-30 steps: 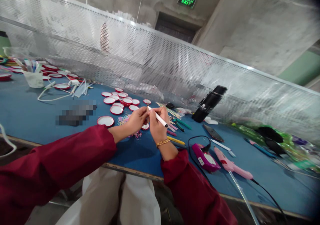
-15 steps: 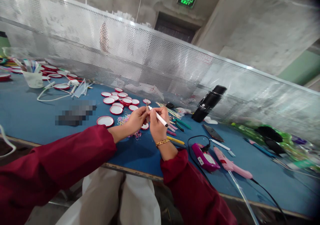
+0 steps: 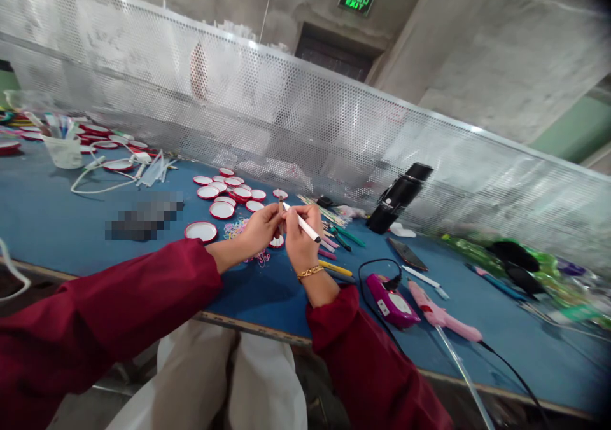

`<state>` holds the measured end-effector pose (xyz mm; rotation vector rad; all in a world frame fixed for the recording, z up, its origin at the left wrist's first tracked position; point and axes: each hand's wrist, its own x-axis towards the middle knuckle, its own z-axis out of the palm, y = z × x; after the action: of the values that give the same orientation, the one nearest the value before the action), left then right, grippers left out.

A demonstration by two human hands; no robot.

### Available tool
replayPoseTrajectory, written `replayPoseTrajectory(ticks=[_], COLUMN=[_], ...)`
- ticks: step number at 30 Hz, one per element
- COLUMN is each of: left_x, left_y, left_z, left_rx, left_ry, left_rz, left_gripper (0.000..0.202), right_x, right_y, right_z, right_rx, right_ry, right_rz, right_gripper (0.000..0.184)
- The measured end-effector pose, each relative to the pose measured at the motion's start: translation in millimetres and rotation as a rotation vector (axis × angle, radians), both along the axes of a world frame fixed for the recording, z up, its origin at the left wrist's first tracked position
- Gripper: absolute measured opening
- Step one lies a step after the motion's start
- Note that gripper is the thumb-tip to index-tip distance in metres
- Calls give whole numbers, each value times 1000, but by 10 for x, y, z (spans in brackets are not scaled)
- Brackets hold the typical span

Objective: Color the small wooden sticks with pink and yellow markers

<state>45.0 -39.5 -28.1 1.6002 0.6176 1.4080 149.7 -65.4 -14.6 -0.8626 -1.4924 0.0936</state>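
Both of my hands meet above the blue table (image 3: 57, 214). My right hand (image 3: 301, 239) is closed round a white pen (image 3: 305, 226) that slants down to the right. My left hand (image 3: 260, 228) pinches a thin brown stick (image 3: 281, 206) held upright, touching the pen's upper end. Under my hands lie coloured rubber bands (image 3: 237, 229) and a red-rimmed white lid (image 3: 201, 231). More such lids (image 3: 229, 191) lie just beyond.
A perforated metal screen (image 3: 286, 118) runs along the table's far side. To my right lie coloured pens (image 3: 337, 268), a purple device with a black cable (image 3: 390, 299), a pink glue gun (image 3: 442, 315), a phone (image 3: 407, 254) and a black bottle (image 3: 398, 198). A plastic cup (image 3: 64, 150) stands far left.
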Motion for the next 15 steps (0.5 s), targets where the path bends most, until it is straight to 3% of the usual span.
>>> replayPoseTrajectory(ticks=[15], left_x=[-4], left_y=[69], left_z=[-78], left_rx=[-4], left_ry=[6], left_rz=[-7], left_gripper=[26], right_x=[-3], right_y=[-24], right_z=[19], right_rx=[48], right_ry=[-69], right_rz=[-49], right_gripper=[14])
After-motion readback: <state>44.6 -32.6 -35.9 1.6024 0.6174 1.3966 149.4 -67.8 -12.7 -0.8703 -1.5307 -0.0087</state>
